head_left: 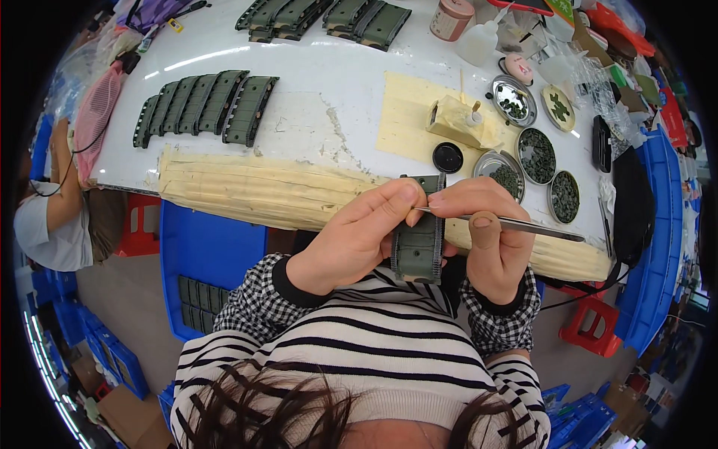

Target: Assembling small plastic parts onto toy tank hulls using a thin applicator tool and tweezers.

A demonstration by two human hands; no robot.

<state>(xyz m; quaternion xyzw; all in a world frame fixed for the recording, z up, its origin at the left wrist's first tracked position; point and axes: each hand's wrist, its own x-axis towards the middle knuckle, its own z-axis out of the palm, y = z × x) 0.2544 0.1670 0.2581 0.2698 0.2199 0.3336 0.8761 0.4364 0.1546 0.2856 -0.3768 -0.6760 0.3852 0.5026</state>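
Hands (351,241) at scuffed white table (314,71); red stools (591,327); lower left, perhaps cardboard box (134,411).

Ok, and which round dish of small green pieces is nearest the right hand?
The silvery dish that the right hand partly covers; the other dishes lie farther away, none overlapped by that hand.

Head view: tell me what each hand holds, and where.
Right hand: slim metal tool, around its middle. Left hand: green curved piece, apparently by its left edge.
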